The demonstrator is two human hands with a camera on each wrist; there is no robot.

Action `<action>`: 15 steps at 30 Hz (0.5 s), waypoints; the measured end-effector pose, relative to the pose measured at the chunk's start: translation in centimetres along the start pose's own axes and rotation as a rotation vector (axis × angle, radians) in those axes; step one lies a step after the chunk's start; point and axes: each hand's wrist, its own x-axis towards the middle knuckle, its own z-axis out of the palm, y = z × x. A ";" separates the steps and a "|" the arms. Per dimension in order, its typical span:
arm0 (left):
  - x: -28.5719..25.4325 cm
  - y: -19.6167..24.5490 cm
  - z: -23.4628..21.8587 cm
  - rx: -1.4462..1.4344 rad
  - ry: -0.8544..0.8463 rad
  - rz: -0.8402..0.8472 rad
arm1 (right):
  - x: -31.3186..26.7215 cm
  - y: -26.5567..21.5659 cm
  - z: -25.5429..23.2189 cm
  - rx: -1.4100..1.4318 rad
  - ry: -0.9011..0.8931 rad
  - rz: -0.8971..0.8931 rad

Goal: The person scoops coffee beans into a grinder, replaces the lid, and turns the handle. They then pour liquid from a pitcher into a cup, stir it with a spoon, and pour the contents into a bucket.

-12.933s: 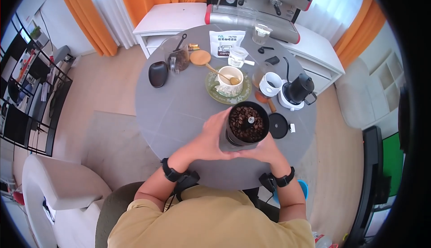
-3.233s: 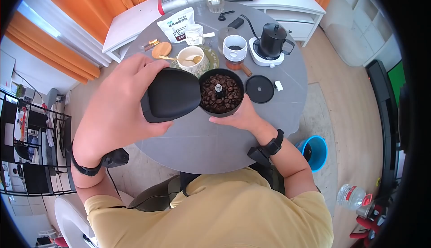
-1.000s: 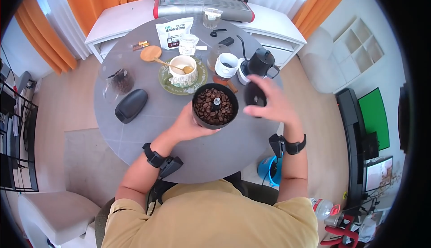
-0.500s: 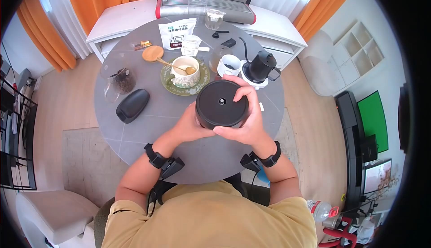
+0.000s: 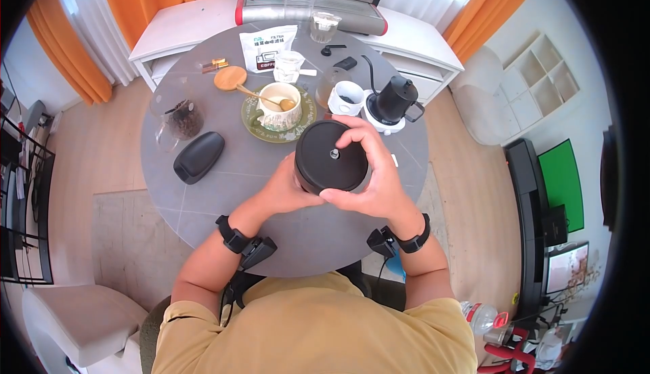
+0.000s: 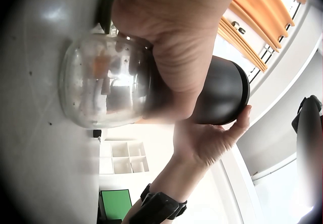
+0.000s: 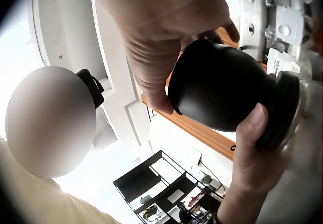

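Observation:
In the head view, a manual coffee grinder with a round black lid is held over the near half of the table. A metal shaft end pokes up through the lid's centre. My left hand grips the grinder round its middle. Its clear glass jar sits low in the left wrist view, right at the tabletop, and the black body shows in the right wrist view. My right hand holds the lid by its edge, thumb on the near side and fingers over the top. The beans inside are hidden.
Left of the grinder lie a black oval dish and a glass jug of beans. Beyond are a cup on a green plate and a white dripper. A black kettle stands at right.
The black oval dish, earlier in my left hand over the beans, now lies on the table. My right hand has brought the lid from the table's right side onto the grinder, covering the beans.

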 end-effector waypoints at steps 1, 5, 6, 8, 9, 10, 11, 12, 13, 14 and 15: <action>0.0 0.0 0.0 -0.017 -0.010 -0.002 | 0.2 -0.3 0.0 -0.028 0.022 -0.003; 0.2 0.1 0.3 -0.022 -0.005 0.028 | 0.7 -1.4 -0.7 -0.310 -0.056 -0.061; 0.1 0.4 0.4 -0.052 -0.003 0.008 | 0.8 -1.3 -0.8 -0.287 -0.082 -0.027; 0.1 0.4 0.3 -0.082 0.000 -0.012 | 0.8 -1.1 -0.8 -0.262 -0.109 0.007; 0.2 0.3 0.1 -0.050 -0.014 0.000 | 0.7 -0.8 -0.6 -0.223 -0.117 0.020; 0.2 0.2 0.0 -0.018 -0.026 0.013 | 0.8 -0.6 -0.5 -0.183 -0.127 0.031; 0.2 0.1 -0.1 -0.019 -0.021 0.012 | 0.8 -0.5 -0.6 -0.181 -0.132 0.032; 0.2 0.0 -0.1 -0.014 -0.031 0.020 | 0.7 -0.4 -0.6 -0.177 -0.135 0.039; 0.2 -0.1 0.0 -0.009 -0.042 0.028 | 0.5 -0.3 -0.7 -0.173 -0.137 0.047; 0.2 -0.2 0.0 -0.014 -0.042 0.024 | 0.4 -0.3 -0.7 -0.172 -0.139 0.053; 0.2 -0.1 0.0 -0.015 -0.038 0.033 | 0.3 -0.3 -0.7 -0.164 -0.142 0.059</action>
